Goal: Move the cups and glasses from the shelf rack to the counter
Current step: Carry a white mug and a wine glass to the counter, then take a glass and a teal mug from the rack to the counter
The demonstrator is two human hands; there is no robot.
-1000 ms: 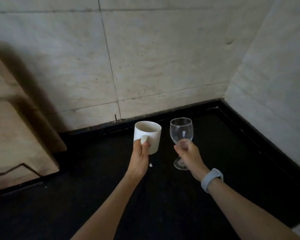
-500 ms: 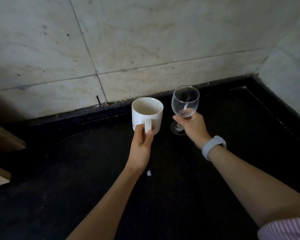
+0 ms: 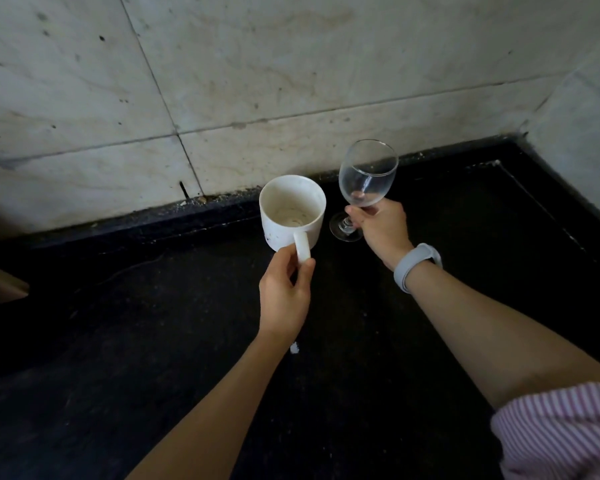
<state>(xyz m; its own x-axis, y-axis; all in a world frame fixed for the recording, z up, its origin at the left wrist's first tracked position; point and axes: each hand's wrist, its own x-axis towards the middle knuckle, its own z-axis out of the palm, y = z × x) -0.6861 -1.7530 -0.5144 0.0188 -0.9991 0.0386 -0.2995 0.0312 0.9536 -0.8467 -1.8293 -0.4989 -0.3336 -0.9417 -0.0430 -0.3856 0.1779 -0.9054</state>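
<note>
From my head camera, my left hand (image 3: 283,299) pinches the handle of the white ceramic mug (image 3: 292,213) between thumb and fingers, over the black stone counter (image 3: 153,341). My right hand (image 3: 381,225) clamps the clear stemmed wine glass (image 3: 366,178), tilted, just beside the mug.

The right hand (image 3: 381,225) hides the wine glass (image 3: 367,178) stem. Whether its foot or the mug (image 3: 291,213) base touches the counter (image 3: 153,341) cannot be told. The striped sleeve (image 3: 558,431) is cut by the frame's bottom-right corner.
</note>
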